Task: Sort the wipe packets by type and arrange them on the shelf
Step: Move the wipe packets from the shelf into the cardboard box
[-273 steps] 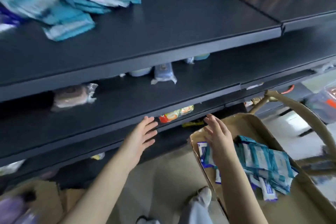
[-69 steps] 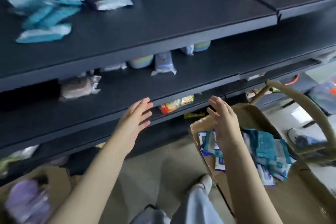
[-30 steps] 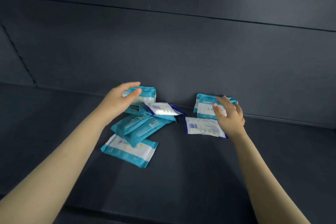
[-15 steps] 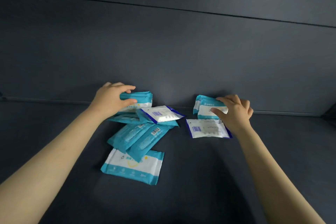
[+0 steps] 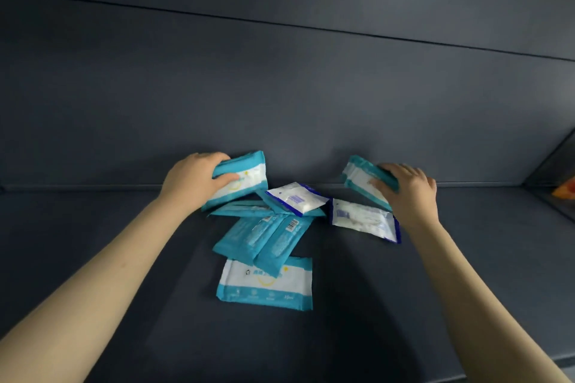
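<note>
Barely started: my left grip (image 5: 193, 180) holds a teal packet (image 5: 245, 179), my right grip (image 5: 410, 193) a second packet (image 5: 361, 179) (same type, I think); the pile (image 5: 264, 239) between them lies mixed on the shelf (image 5: 124, 258).

My left hand (image 5: 193, 179) grips a teal wipe packet (image 5: 245, 179), tilted up at the back of the dark shelf (image 5: 124, 305). My right hand (image 5: 410, 193) grips a second teal packet (image 5: 357, 177). Between them lie loose teal packets (image 5: 264, 236) and two blue-edged white packets (image 5: 364, 221).
</note>
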